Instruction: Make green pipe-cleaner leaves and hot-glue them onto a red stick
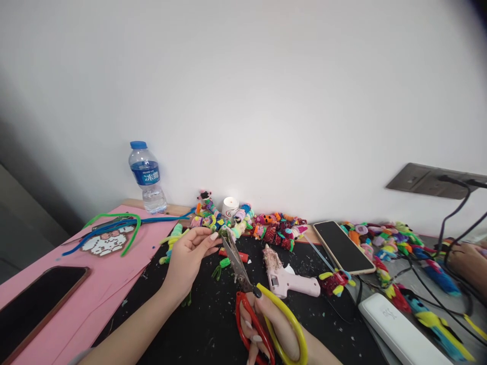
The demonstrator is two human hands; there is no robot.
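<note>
My left hand (192,251) is raised over the black mat (213,324), thumb and fingers pinched together on a small green piece (227,234) that looks like pipe cleaner. My right hand (279,322) grips scissors (239,268) by one red and one yellow handle loop. Their blades point up and away from me, slightly parted, with the tips at the green piece; whether they touch it I cannot tell. Below the left fingertips lie a short green pipe-cleaner bit (221,267) and a red lighter (239,255). A pale pink glue gun (291,281) lies right of the scissors.
Colourful pipe-cleaner figures (274,233) line the wall, with more (391,243) at right. Nearby are a water bottle (146,177), a white cup (230,207), phones (344,248) (41,304), pink sheets (110,284), a white power bank (399,329) and black cables (443,233). Another person's hand (467,258) is at right.
</note>
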